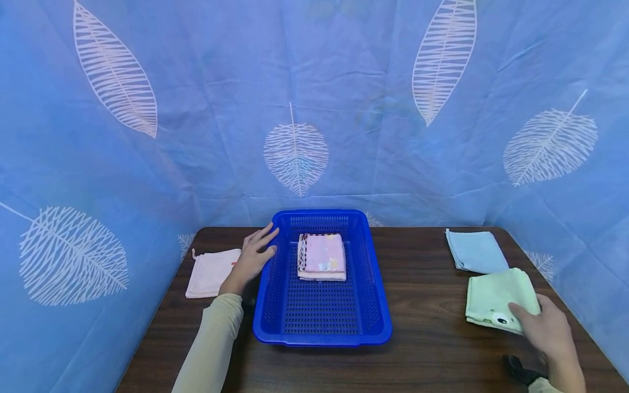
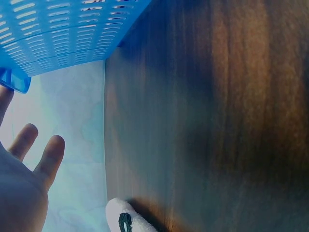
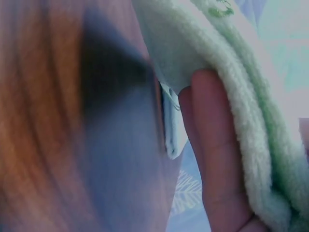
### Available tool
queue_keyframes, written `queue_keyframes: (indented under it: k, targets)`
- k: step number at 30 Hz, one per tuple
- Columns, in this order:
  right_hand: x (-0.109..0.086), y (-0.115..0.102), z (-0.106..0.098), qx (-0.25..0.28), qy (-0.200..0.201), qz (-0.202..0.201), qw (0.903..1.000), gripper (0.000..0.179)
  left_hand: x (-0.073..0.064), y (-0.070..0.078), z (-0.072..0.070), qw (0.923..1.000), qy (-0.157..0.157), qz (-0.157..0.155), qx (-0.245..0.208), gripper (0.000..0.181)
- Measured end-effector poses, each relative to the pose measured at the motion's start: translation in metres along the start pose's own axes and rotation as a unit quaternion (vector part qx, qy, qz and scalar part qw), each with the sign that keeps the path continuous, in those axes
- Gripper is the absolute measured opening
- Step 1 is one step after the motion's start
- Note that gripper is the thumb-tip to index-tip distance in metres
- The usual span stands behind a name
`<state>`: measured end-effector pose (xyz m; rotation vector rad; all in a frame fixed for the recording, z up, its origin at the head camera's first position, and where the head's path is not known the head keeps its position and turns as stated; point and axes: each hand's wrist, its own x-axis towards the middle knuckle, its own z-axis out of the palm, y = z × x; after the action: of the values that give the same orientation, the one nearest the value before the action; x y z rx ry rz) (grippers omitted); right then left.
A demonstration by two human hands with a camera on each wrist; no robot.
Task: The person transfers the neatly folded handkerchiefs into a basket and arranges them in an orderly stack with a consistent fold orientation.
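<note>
My right hand point(image 1: 547, 325) grips the near right corner of a folded light green towel point(image 1: 501, 297). The thumb lies on top of it, beside an embroidered eye; in the right wrist view, fingers point(image 3: 217, 145) reach under the towel's fluffy layers. At the left side of a blue plastic basket point(image 1: 321, 339), my left hand point(image 1: 253, 259) rests with spread fingers against the rim. Inside the basket, toward its far end, sits a small stack of folded towels point(image 1: 324, 254), a pink-lilac one with a checkered edge on top.
A folded light blue towel point(image 1: 476, 251) lies just behind the green one at the table's right side. To the left of the basket, a folded white-pink towel point(image 1: 208, 275) with a hanging loop lies partly behind my left hand. Blue leaf-print cloth point(image 1: 344, 164) hangs behind the dark wooden table point(image 1: 417, 262).
</note>
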<state>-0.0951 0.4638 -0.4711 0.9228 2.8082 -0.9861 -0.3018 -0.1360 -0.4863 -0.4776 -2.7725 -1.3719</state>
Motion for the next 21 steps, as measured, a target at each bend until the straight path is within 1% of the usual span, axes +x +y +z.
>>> queue_keyframes:
  k: [4,12,15,19,21]
  targets:
    - [-0.001,-0.007,-0.002,0.006,0.007,-0.019,0.9998,0.083,0.0,0.0,0.001,1.0,0.004,0.0,-0.002,0.054]
    - [-0.001,-0.015,0.0,0.031,0.011,-0.031,0.999,0.083,-0.003,0.001,0.002,1.0,0.001,-0.005,-0.004,0.054]
    - [0.0,-0.02,0.0,0.035,0.01,-0.044,0.9984,0.084,-0.003,0.002,0.002,1.0,-0.001,-0.005,-0.002,0.054]
    - [0.002,-0.029,0.0,0.041,0.011,-0.076,0.9962,0.084,-0.003,0.004,0.001,1.0,-0.001,-0.01,0.0,0.054]
    - [0.003,-0.035,0.001,0.053,0.012,-0.088,0.9946,0.083,-0.003,0.004,0.001,1.0,0.0,-0.009,0.001,0.054]
